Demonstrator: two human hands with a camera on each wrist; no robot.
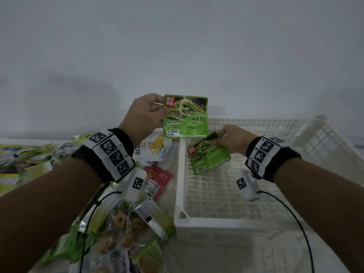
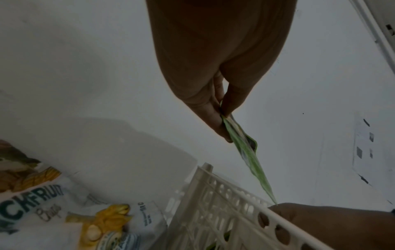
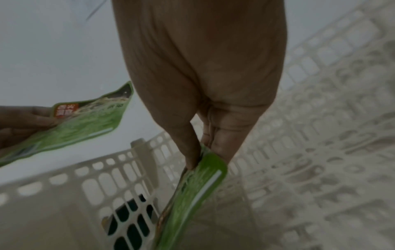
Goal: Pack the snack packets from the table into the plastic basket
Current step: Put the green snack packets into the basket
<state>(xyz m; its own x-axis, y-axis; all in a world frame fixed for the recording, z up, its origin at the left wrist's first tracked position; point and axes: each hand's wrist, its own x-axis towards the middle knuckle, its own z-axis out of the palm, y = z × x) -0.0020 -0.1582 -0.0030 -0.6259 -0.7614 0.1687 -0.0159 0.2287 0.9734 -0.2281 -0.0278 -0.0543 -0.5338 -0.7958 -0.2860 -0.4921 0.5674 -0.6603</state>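
The left hand [image 1: 144, 115] pinches a green packet [image 1: 185, 116] by its 9 o'clock edge, thumb on the printed face and fingers behind, holding it upright in the air above the far left corner of the white plastic basket [image 1: 178, 194]. From the left wrist this packet [image 2: 248, 152] appears edge-on, hanging down toward the basket rim [image 2: 224, 184].

The right hand [image 1: 232, 139] pinches a second green packet [image 1: 207, 154] at its 1 o'clock corner; the packet tilts down toward 7 o'clock inside the basket, close to the left wall. Whether its lower edge touches the lattice floor I cannot tell. The right wrist view shows thumb and fingers [image 3: 188, 148] closed on that packet's top edge [image 3: 192, 194], with the basket's lattice floor [image 3: 320, 169] bare toward 3 o'clock.

At 9 o'clock of the basket, on the counter [image 1: 171, 198], lie a jackfruit chips bag [image 1: 153, 148], a red packet [image 1: 159, 178] and a heap of green bags [image 1: 118, 233], crowding right up to the left wall.
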